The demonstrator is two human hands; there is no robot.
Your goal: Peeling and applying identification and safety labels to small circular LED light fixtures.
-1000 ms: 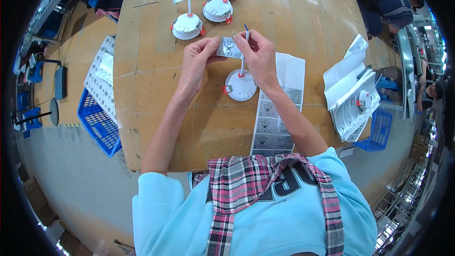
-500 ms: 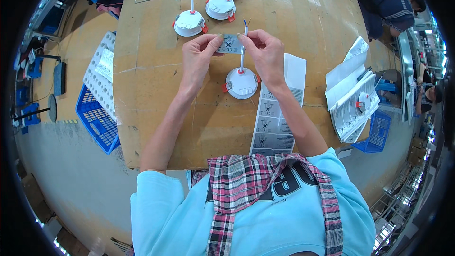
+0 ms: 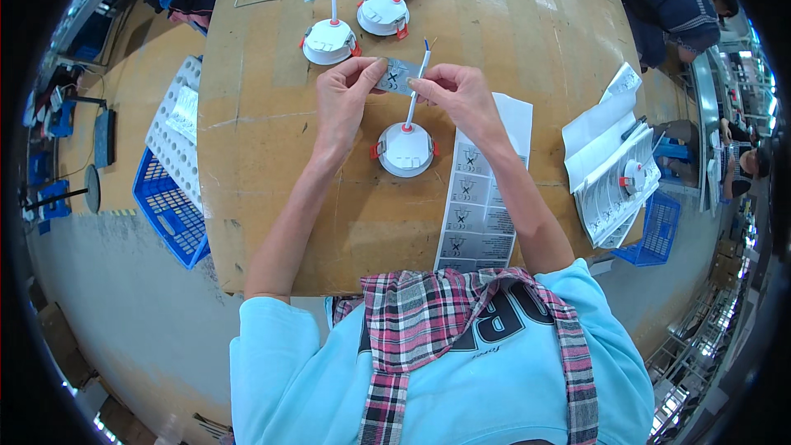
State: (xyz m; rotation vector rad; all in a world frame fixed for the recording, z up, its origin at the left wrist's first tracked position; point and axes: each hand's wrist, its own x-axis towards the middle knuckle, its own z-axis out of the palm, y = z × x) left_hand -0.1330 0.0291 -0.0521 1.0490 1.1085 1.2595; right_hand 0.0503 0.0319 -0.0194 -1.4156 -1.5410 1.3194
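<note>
A: Head view, looking down: what are the fingers doing?

B: The fingers of the left hand pinch one end of a small grey label. The right hand pinches its other end against a thin white cable. Both hands are closed on the label.

A: Has anything changed?

B: Over the last second the hands have risen slightly away from the body, and the label now sits flatter against the cable. I judge the label is being wrapped onto it.

A: Which way does the cable run?

B: Its long axis runs nearly straight away from the person, leaning slightly right. It rises from a round white lamp fitting on the wooden table, with bare wire ends at the far tip.

A: And further out?

B: A sheet of labels lies under the right forearm. Three similar fittings sit farther off, a blue basket at the left, and folded leaflets at the right.
</note>
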